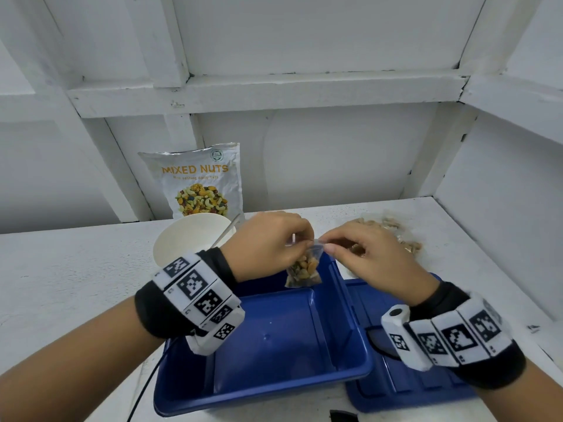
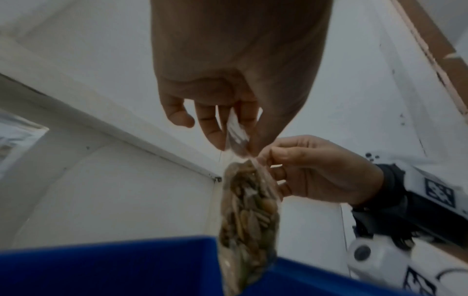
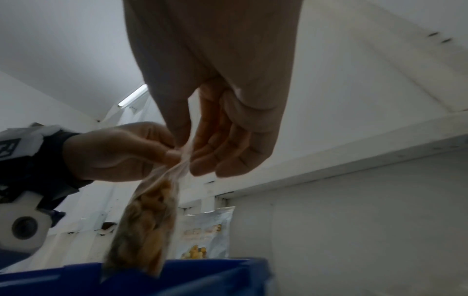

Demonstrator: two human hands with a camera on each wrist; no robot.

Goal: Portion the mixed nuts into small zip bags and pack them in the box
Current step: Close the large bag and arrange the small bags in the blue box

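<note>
A small zip bag (image 1: 303,271) of nuts is held above the far end of the blue box (image 1: 268,345), its top edge pinched by the left hand (image 1: 274,242) and the right hand (image 1: 365,254). If the seal is left partly unpressed, nuts could be spilled into the box.

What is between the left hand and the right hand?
The top edge of the small zip bag of nuts: left hand and right hand each pinch it, and the bag hangs over the blue box. The head view shows it best.
</note>
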